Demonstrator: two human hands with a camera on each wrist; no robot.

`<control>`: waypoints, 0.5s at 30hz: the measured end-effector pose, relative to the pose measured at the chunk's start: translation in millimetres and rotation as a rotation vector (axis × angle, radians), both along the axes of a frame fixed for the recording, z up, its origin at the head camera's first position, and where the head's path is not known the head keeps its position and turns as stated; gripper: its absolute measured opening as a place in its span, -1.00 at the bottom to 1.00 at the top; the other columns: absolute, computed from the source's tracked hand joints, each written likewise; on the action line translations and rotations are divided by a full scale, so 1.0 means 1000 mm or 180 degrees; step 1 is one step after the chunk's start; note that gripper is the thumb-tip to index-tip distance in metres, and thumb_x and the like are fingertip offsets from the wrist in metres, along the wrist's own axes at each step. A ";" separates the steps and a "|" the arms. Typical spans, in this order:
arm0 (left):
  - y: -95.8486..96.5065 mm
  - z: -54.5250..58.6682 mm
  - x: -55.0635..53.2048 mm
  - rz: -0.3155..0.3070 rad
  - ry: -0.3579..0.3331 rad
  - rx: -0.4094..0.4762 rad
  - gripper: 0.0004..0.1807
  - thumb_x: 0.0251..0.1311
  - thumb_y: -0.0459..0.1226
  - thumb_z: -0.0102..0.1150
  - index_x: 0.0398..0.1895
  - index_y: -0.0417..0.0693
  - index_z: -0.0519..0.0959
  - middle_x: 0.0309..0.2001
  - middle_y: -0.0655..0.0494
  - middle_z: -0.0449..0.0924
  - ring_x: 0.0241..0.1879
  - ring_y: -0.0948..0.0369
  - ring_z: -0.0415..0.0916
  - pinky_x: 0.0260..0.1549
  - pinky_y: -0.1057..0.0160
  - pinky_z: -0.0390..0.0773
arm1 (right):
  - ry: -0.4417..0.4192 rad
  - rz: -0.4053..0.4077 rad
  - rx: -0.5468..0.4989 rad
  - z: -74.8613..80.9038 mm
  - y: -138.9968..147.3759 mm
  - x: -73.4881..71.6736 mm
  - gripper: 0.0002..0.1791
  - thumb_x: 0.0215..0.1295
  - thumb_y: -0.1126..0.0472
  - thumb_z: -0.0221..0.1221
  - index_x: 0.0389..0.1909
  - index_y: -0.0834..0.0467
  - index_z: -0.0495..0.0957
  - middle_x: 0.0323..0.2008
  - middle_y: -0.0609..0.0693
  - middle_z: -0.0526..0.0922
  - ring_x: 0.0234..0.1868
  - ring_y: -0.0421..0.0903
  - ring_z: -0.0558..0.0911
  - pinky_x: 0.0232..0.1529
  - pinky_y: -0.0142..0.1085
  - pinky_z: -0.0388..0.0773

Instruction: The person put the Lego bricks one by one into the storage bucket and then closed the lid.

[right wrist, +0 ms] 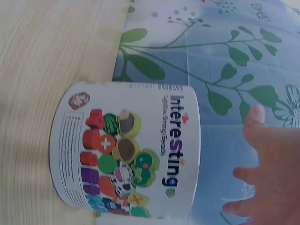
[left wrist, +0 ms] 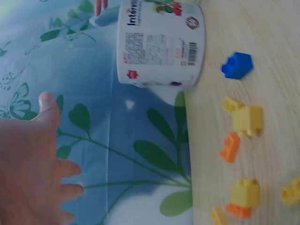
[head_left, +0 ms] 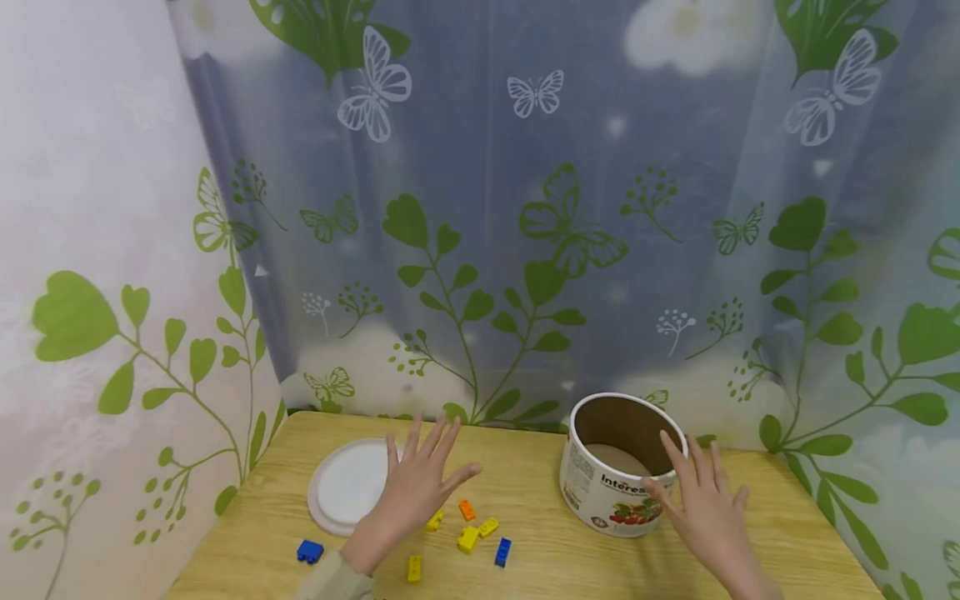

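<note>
My left hand [head_left: 416, 483] hovers with fingers spread, overlapping the right side of a round white lid [head_left: 343, 493] in the head view. Fingers spread too, my right hand [head_left: 708, 508] is beside a white cardboard bucket [head_left: 622, 500], its fingertips overlapping the rim in that view. The bucket stands upright without a lid, its brown inside showing. Between the hands lie toy building bricks: an orange brick [head_left: 467, 509], a yellow brick [head_left: 468, 540] with a smaller yellow brick [head_left: 488, 527] against it, and a blue brick [head_left: 502, 552]. Neither hand holds anything.
Another blue brick [head_left: 309, 551] lies in front of the lid, and a yellow brick [head_left: 414, 569] near the front of the wooden table [head_left: 532, 462]. A patterned curtain [head_left: 487, 250] hangs right behind the table's back edge.
</note>
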State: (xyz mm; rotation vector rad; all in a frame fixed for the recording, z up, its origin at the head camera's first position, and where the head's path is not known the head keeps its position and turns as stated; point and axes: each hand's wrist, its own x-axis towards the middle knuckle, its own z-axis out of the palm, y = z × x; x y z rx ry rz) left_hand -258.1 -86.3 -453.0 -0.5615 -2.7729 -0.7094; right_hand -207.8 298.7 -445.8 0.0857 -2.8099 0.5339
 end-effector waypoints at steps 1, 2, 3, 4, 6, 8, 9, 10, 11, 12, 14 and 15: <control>0.004 0.003 -0.002 -0.0009 -0.0017 0.0068 -0.14 0.41 0.26 -0.05 0.58 -0.05 0.19 0.56 -0.12 0.12 0.58 -0.23 -0.22 0.35 -0.55 -0.34 | 0.0045 -0.0014 -0.0013 0.002 0.003 -0.001 -0.10 0.48 -0.26 0.05 0.65 -0.03 -0.12 0.53 0.43 -0.05 0.54 0.46 -0.19 0.12 0.73 -0.21; 0.008 0.005 -0.004 -0.0008 -0.0019 0.0125 -0.17 0.42 0.24 -0.05 0.58 -0.06 0.20 0.55 -0.12 0.15 0.57 -0.22 -0.20 0.37 -0.54 -0.31 | 0.0087 -0.0026 -0.0026 0.004 0.005 -0.003 -0.11 0.49 -0.25 0.04 0.64 0.01 -0.08 0.52 0.43 -0.01 0.53 0.47 -0.14 0.13 0.72 -0.15; 0.012 0.008 -0.006 -0.0025 -0.0002 0.0212 -0.19 0.44 0.21 -0.05 0.57 -0.07 0.21 0.54 -0.11 0.18 0.57 -0.21 -0.16 0.38 -0.52 -0.28 | 0.0150 -0.0035 -0.0032 0.006 0.008 -0.005 -0.13 0.50 -0.23 0.05 0.63 0.06 -0.03 0.51 0.43 0.03 0.52 0.48 -0.08 0.14 0.70 -0.08; 0.017 0.010 -0.009 -0.0055 0.0022 0.0315 -0.22 0.46 0.18 -0.03 0.56 -0.07 0.22 0.53 -0.10 0.20 0.57 -0.20 -0.13 0.40 -0.50 -0.25 | 0.0220 -0.0030 -0.0039 0.007 0.010 -0.006 -0.15 0.50 -0.21 0.06 0.61 0.11 0.02 0.50 0.44 0.07 0.50 0.48 -0.02 0.14 0.67 -0.02; 0.026 0.013 -0.014 -0.0128 0.0109 0.0522 -0.27 0.48 0.13 -0.02 0.55 -0.07 0.24 0.52 -0.07 0.23 0.56 -0.17 -0.08 0.43 -0.45 -0.18 | 0.0395 -0.0006 -0.0076 0.010 0.015 -0.010 -0.20 0.50 -0.16 0.09 0.55 0.21 0.15 0.46 0.45 0.15 0.46 0.49 0.08 0.16 0.62 0.09; 0.036 0.014 -0.020 -0.0225 0.0212 0.0706 -0.30 0.49 0.09 -0.01 0.55 -0.06 0.25 0.52 -0.04 0.24 0.56 -0.14 -0.05 0.45 -0.41 -0.12 | 0.0523 0.0035 -0.0125 0.012 0.019 -0.014 -0.23 0.50 -0.13 0.11 0.51 0.27 0.21 0.44 0.46 0.20 0.43 0.50 0.14 0.18 0.57 0.15; 0.041 0.015 -0.023 -0.0286 0.0249 0.0791 -0.31 0.50 0.08 -0.01 0.55 -0.06 0.25 0.52 -0.03 0.23 0.56 -0.13 -0.03 0.45 -0.40 -0.10 | 0.0564 0.0063 -0.0166 0.013 0.021 -0.017 -0.24 0.50 -0.11 0.12 0.49 0.29 0.23 0.43 0.46 0.22 0.43 0.50 0.15 0.20 0.54 0.16; 0.046 0.014 -0.026 -0.0341 0.0286 0.0864 -0.32 0.51 0.08 -0.02 0.55 -0.06 0.25 0.52 -0.03 0.23 0.56 -0.13 -0.02 0.44 -0.40 -0.06 | 0.0594 0.0098 -0.0201 0.013 0.023 -0.019 -0.25 0.50 -0.09 0.14 0.48 0.32 0.25 0.42 0.46 0.23 0.42 0.49 0.16 0.23 0.51 0.17; 0.051 0.014 -0.029 -0.0391 0.0318 0.0920 -0.32 0.52 0.08 -0.04 0.55 -0.07 0.25 0.52 -0.03 0.23 0.55 -0.13 -0.01 0.44 -0.40 -0.04 | 0.0593 0.0121 -0.0228 0.013 0.025 -0.021 -0.25 0.50 -0.09 0.13 0.47 0.33 0.25 0.42 0.45 0.23 0.42 0.49 0.16 0.25 0.49 0.16; 0.055 0.013 -0.032 -0.0440 0.0334 0.0958 -0.32 0.52 0.08 -0.05 0.55 -0.07 0.25 0.52 -0.02 0.23 0.55 -0.13 -0.01 0.43 -0.40 -0.03 | 0.0583 0.0144 -0.0252 0.013 0.027 -0.023 -0.25 0.50 -0.09 0.13 0.47 0.34 0.26 0.43 0.45 0.23 0.43 0.48 0.16 0.28 0.47 0.15; 0.066 0.010 -0.039 -0.0531 0.0341 0.0998 -0.32 0.53 0.08 -0.06 0.55 -0.09 0.24 0.53 -0.03 0.22 0.55 -0.13 -0.01 0.43 -0.40 -0.02 | 0.0494 0.0181 -0.0279 0.010 0.032 -0.029 -0.23 0.51 -0.11 0.11 0.48 0.35 0.23 0.44 0.44 0.21 0.45 0.47 0.13 0.32 0.44 0.11; 0.071 0.008 -0.042 -0.0572 0.0333 0.0999 -0.32 0.53 0.07 -0.07 0.55 -0.09 0.23 0.53 -0.03 0.20 0.55 -0.14 -0.02 0.44 -0.40 -0.03 | 0.0462 0.0192 -0.0265 0.008 0.035 -0.032 -0.22 0.51 -0.12 0.11 0.48 0.36 0.23 0.44 0.45 0.21 0.45 0.47 0.13 0.34 0.43 0.10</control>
